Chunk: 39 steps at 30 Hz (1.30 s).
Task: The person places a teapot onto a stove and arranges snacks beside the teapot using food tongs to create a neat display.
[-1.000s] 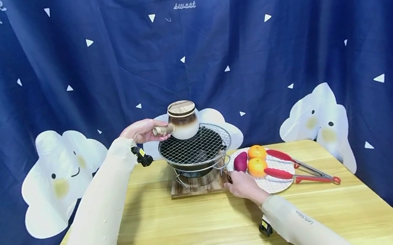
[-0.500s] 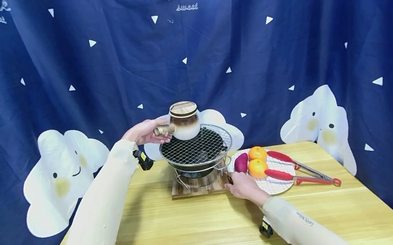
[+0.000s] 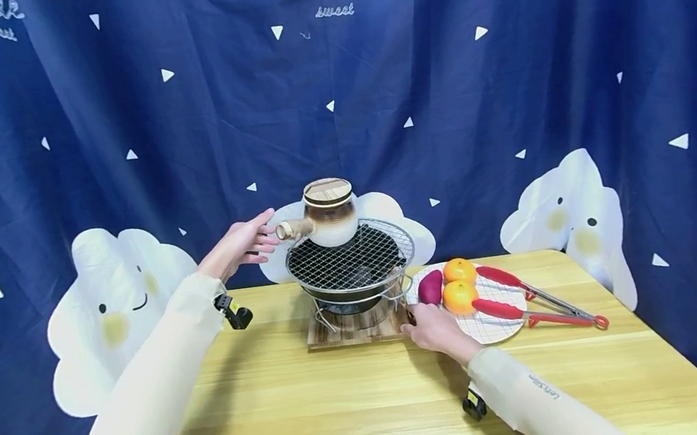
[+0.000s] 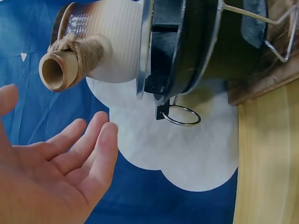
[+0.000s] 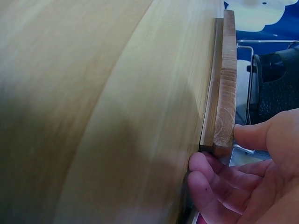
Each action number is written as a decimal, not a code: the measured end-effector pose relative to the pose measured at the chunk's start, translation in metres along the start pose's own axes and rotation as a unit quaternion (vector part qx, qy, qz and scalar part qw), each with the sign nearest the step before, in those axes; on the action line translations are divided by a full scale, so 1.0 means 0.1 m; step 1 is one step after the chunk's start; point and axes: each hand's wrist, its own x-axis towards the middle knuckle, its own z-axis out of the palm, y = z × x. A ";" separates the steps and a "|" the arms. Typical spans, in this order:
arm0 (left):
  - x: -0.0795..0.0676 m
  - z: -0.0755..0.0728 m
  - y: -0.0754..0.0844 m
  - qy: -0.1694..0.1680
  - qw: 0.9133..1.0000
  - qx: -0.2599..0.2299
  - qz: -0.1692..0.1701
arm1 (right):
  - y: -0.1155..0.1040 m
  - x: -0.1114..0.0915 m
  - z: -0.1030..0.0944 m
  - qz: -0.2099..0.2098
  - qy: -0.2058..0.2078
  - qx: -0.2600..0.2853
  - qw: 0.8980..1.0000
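Note:
On the mesh of the round tabletop grill (image 3: 357, 267) stands a brown-and-white pot (image 3: 333, 228) with a wooden lid. Its side handle (image 4: 70, 65), wrapped in twine, points left. My left hand (image 3: 240, 247) is just left of the handle, apart from it, fingers spread and holding nothing. Under the grill lies a wooden board (image 3: 323, 337). At its front right corner my right hand (image 3: 435, 327) grips it; in the right wrist view the thumb (image 5: 252, 135) lies on the upper side of the board and the fingers curl at its corner.
Right of the grill is a round white plate (image 3: 498, 330) with a grid pattern, bearing two oranges (image 3: 460, 297) and a purple sweet-potato-like piece (image 3: 430, 287). Red-tipped tongs (image 3: 551, 301) rest across its right side. A blue curtain (image 3: 333, 89) hangs behind the table (image 3: 320, 409).
My left hand has let go of the pot's handle and moved off to the left, fingers opening. The pot stays on the grill; my right hand keeps its place at the board.

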 end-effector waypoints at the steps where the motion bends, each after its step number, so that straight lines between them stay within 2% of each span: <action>1: -0.04 -0.01 -0.01 0.006 1.000 -0.003 0.004 | 0.00 0.00 0.00 0.001 0.000 0.000 1.000; 7: -0.23 -0.02 -0.15 0.033 0.999 -0.001 0.017 | 0.01 -0.01 0.00 0.001 -0.002 -0.007 1.000; 17: -0.42 -0.05 -0.43 0.034 0.999 0.031 0.027 | 0.00 0.02 0.01 0.002 -0.007 -0.007 1.000; 19: -0.45 -0.04 -0.47 0.039 0.999 0.031 0.021 | 0.00 0.02 0.01 -0.001 -0.008 -0.008 1.000; 26: -0.48 0.07 -0.63 0.045 0.999 0.017 0.001 | 0.02 0.01 0.00 -0.001 -0.007 -0.006 1.000; 31: -0.50 0.13 -0.76 0.046 0.999 0.010 -0.003 | 0.02 0.01 0.00 0.010 -0.009 0.000 1.000; 39: -0.54 0.19 -0.98 0.034 0.999 0.017 -0.002 | 0.01 0.02 0.00 0.001 -0.005 -0.004 1.000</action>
